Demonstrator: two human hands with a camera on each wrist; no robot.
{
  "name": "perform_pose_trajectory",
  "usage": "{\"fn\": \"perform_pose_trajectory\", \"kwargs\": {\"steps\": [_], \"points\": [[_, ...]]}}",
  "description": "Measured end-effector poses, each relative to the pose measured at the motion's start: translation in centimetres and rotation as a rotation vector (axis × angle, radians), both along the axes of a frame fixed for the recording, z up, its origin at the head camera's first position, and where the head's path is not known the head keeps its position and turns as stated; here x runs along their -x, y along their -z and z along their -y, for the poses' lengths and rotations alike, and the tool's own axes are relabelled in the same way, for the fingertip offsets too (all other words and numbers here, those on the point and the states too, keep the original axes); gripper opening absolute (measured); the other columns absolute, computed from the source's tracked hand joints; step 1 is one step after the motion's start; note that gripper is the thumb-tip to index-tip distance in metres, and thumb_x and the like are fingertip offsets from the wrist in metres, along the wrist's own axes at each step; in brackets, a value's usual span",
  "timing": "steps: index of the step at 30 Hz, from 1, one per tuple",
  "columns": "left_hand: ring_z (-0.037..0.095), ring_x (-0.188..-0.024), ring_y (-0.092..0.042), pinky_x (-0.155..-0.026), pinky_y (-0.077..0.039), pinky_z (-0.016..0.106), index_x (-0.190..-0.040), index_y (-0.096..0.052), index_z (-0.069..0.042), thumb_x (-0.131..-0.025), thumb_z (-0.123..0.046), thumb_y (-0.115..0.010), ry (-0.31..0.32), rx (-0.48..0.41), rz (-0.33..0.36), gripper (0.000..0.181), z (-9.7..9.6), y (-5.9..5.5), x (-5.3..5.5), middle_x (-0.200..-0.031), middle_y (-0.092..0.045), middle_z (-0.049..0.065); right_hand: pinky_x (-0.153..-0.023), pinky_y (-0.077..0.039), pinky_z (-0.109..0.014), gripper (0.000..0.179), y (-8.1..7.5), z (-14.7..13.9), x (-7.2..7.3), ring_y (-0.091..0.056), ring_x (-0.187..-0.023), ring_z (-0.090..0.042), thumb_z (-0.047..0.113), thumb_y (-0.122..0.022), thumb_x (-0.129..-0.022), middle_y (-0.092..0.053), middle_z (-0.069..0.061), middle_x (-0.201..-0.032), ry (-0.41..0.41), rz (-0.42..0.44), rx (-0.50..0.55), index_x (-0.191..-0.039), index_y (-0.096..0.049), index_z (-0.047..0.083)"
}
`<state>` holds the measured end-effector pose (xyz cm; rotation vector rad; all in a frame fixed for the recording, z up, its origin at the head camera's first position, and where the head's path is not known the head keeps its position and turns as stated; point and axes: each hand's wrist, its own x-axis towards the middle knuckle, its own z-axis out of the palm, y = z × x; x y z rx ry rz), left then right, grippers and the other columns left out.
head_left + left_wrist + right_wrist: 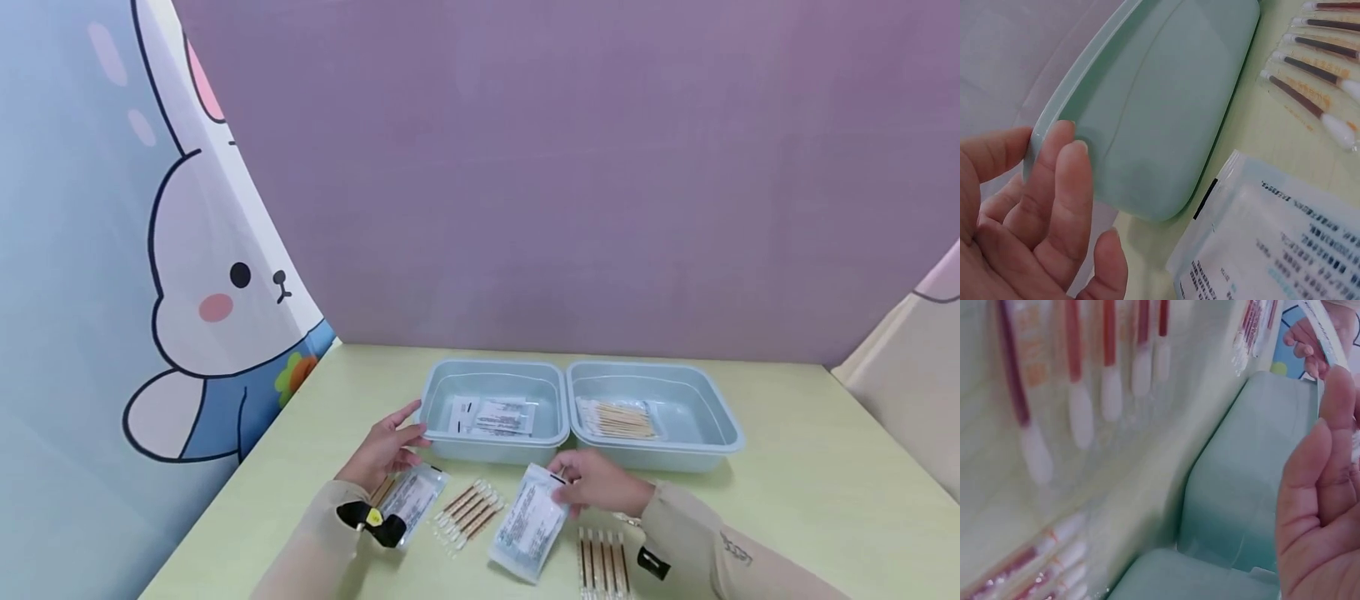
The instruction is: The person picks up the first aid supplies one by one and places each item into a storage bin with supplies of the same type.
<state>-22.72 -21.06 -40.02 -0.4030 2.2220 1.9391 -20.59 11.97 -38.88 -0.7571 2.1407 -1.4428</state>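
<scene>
My left hand (384,450) pinches the left corner of the left pale blue plastic basin (491,452); the left wrist view shows thumb and fingers on either side of its rim (1054,106). My right hand (596,482) grips a flat white-and-blue printed packet (531,521) by its upper right edge, in front of the basins. Only a thin edge of this packet (1325,328) shows in the right wrist view. Inside the left basin lie similar printed packets (495,415). Another printed packet (412,500) lies below my left hand, partly covered by the wrist strap.
Clear packs of brown-stemmed cotton swabs lie on the yellow-green table (802,467): one pack (470,512) in the middle, another pack (602,562) near my right wrist. A second basin (693,458) adjoins on the right, holding a pack of wooden-stick swabs (618,419). A purple panel (562,183) stands behind.
</scene>
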Motion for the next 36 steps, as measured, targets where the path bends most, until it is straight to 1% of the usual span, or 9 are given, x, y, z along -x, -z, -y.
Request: {"fn": "perform_pose_trajectory", "kwargs": {"steps": [7,14,18,23,25,26,30,33,36], "points": [[0.016,-0.052,-0.057,-0.060,-0.042,0.029,-0.147,-0.040,-0.020,-0.097,-0.020,-0.057,0.002,0.001,0.013,0.053,0.1,0.0,0.1,-0.081,-0.069,0.004,-0.057,-0.050,-0.027,0.021,-0.9,0.0,0.0,-0.057,-0.059,-0.014,-0.004,-0.064,-0.085,-0.064,-0.008,-0.077,0.045,-0.025,0.085,-0.103,-0.059,-0.013],[0.015,-0.052,-0.056,-0.059,-0.041,0.028,-0.148,-0.038,-0.020,-0.098,-0.020,-0.055,0.003,-0.007,0.006,0.053,0.0,0.1,0.0,-0.079,-0.067,0.003,-0.060,-0.051,-0.026,0.023,-1.5,0.6,0.1,-0.059,-0.063,-0.015,-0.004,-0.063,-0.085,-0.064,-0.009,-0.080,0.083,-0.042,0.142,-0.105,-0.058,-0.015],[0.015,-0.053,-0.057,-0.060,-0.041,0.028,-0.148,-0.038,-0.020,-0.098,-0.020,-0.055,0.012,-0.020,0.010,0.053,0.0,0.1,0.0,-0.079,-0.067,0.003,-0.061,-0.052,-0.028,0.022,-1.9,1.0,0.3,-0.059,-0.063,-0.016,-0.005,-0.063,-0.086,-0.064,-0.009,-0.078,0.094,-0.053,0.142,-0.105,-0.058,-0.015],[0.014,-0.052,-0.057,-0.060,-0.041,0.028,-0.148,-0.037,-0.020,-0.098,-0.020,-0.055,0.019,-0.047,0.000,0.053,0.3,0.1,0.1,-0.079,-0.067,0.003,-0.059,-0.052,-0.031,0.023,-2.6,1.7,1.1,-0.060,-0.061,-0.017,-0.004,-0.063,-0.087,-0.065,-0.009,-0.078,0.119,-0.049,0.127,-0.107,-0.058,-0.013],[0.014,-0.052,-0.057,-0.060,-0.041,0.028,-0.148,-0.037,-0.021,-0.098,-0.020,-0.055,0.026,-0.065,-0.008,0.054,0.4,0.1,0.2,-0.078,-0.067,0.002,-0.058,-0.052,-0.032,0.024,-2.9,2.0,1.6,-0.062,-0.060,-0.021,-0.004,-0.063,-0.087,-0.066,-0.011,-0.078,0.130,-0.055,0.126,-0.108,-0.058,-0.014],[0.013,-0.052,-0.056,-0.060,-0.041,0.028,-0.149,-0.037,-0.020,-0.098,-0.019,-0.055,0.031,-0.071,-0.011,0.054,0.4,0.0,0.2,-0.078,-0.067,0.002,-0.058,-0.053,-0.034,0.024,-3.1,2.1,1.8,-0.063,-0.060,-0.024,-0.004,-0.063,-0.087,-0.067,-0.012,-0.079,0.134,-0.062,0.123,-0.109,-0.057,-0.014],[0.013,-0.051,-0.056,-0.060,-0.040,0.028,-0.149,-0.036,-0.020,-0.098,-0.018,-0.055,0.040,-0.092,-0.016,0.054,0.5,-0.1,0.2,-0.076,-0.067,0.002,-0.058,-0.053,-0.031,0.026,-4.3,2.5,2.6,-0.063,-0.060,-0.023,-0.005,-0.061,-0.087,-0.068,-0.015,-0.080,0.128,-0.067,0.133,-0.110,-0.055,-0.015],[0.012,-0.051,-0.056,-0.060,-0.040,0.028,-0.149,-0.036,-0.020,-0.098,-0.018,-0.055,0.039,-0.098,-0.011,0.054,0.6,0.0,0.0,-0.076,-0.067,0.001,-0.059,-0.054,-0.030,0.027,-5.3,2.8,3.0,-0.063,-0.059,-0.016,-0.004,-0.061,-0.088,-0.068,-0.013,-0.080,0.135,-0.055,0.130,-0.112,-0.054,-0.015],[0.012,-0.051,-0.056,-0.059,-0.040,0.027,-0.148,-0.037,-0.020,-0.098,-0.018,-0.056,0.037,-0.110,-0.008,0.054,0.5,0.1,-0.1,-0.075,-0.067,0.001,-0.062,-0.055,-0.037,0.028,-6.0,3.2,3.4,-0.063,-0.060,-0.015,-0.001,-0.060,-0.090,-0.068,-0.009,-0.078,0.161,-0.060,0.109,-0.114,-0.055,-0.013]]}}
